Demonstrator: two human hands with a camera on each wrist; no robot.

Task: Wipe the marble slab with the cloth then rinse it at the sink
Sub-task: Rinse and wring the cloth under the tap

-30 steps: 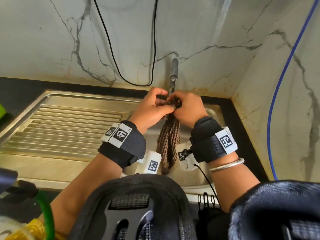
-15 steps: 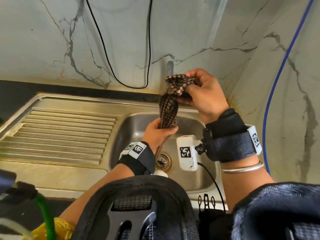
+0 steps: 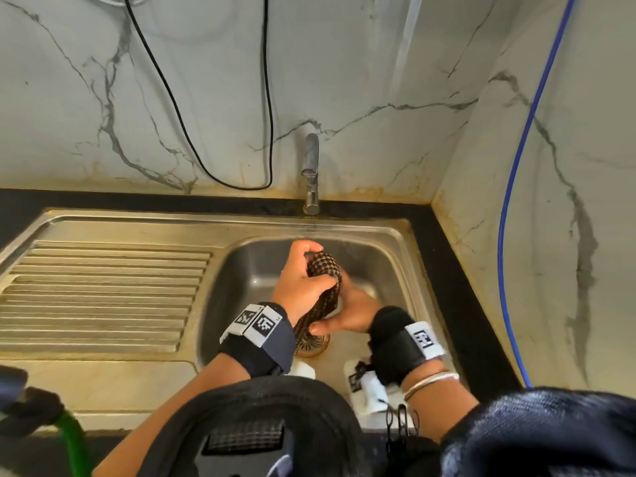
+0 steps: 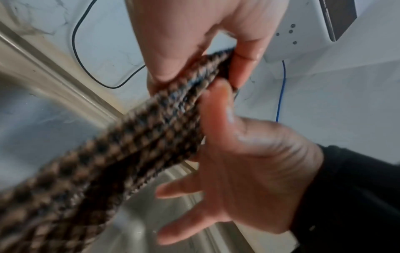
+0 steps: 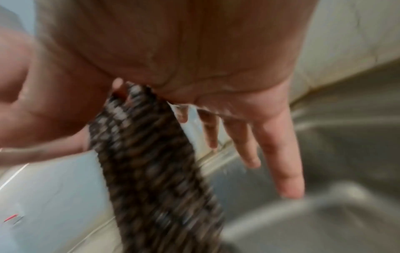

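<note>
Cloth (image 3: 325, 270) has dropped into sink (image 3: 385, 256), left hand (image 3: 297, 284) gripping above right hand (image 3: 351, 311)

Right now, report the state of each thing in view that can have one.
cloth, bunched into a rope, held over the sink.
left hand, grip curled round the cloth's upper end.
right hand, thumb pressing the cloth against the palm, fingers straight.
tap, no flow clear enough to tell.
drain strainer, seated in the drain, partly hidden by the cloth.
</note>
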